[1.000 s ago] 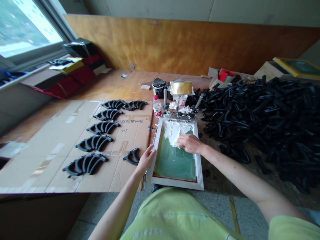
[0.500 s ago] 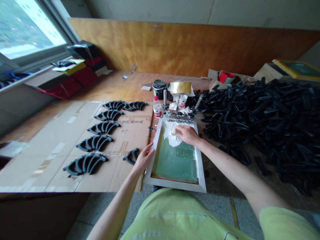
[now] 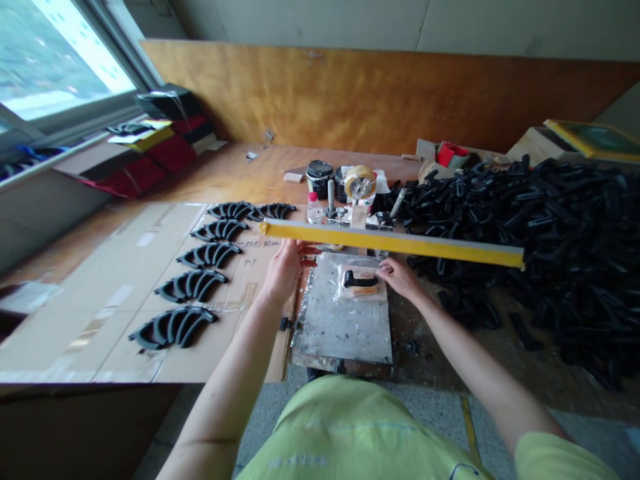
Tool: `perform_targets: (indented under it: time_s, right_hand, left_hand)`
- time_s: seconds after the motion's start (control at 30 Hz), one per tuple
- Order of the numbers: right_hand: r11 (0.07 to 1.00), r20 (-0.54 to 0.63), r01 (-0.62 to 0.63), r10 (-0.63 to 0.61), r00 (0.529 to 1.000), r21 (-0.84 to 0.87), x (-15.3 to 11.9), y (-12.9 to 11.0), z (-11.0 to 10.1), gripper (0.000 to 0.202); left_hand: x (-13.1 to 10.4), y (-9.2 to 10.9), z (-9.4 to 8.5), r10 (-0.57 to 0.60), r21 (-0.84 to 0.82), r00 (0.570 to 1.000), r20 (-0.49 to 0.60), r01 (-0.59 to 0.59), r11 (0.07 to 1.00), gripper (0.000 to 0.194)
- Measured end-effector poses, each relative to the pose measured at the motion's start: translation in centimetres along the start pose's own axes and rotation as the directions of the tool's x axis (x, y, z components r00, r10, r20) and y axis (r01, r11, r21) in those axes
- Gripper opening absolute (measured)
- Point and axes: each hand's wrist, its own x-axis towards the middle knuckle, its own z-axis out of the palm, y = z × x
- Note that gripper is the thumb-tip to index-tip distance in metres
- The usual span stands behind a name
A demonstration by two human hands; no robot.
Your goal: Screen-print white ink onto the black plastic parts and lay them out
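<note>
One black curved plastic handle lies on the metal base plate, below the raised, yellow-edged screen frame; judged light, stiff and smooth, it is best pinched by its ends. Right hand: fingertips drawn together just beside the handle's right end, hold unconfirmed. Left hand: partly curled at the frame's left end, grip indeterminable

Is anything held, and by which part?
Cannot tell: the left hand appears against the raised frame near its left end, grip hidden; whether the right hand holds anything is unclear.
</note>
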Motion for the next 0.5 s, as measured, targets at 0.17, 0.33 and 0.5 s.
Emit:
perform_targets:
  time_s: [0.17,0.33,0.5]
  right_hand:
    - [0.997,0.149,0.060,-0.066,0.987,0.041,-2.4,-5.5,2.4,0.012]
    - [0.929,0.142,0.346,-0.363,0.921,0.129,-5.3,-11.9,2.6,0.013]
    - [0.990,0.224,0.136,-0.127,0.966,-0.025,-6.6,-4.9,-0.2,0.026]
  left_hand:
    - [-2.4,-5.1,1.1,-0.309,-0.005,0.950,-0.048,0.309,0.951,0.048]
    - [-7.9,-10.9,0.0,-0.603,-0.024,0.798,0.018,0.603,0.797,0.042]
    - [-10.5,-12.5,-9.6,-0.521,0.065,0.757,-0.394,0.588,0.806,0.042]
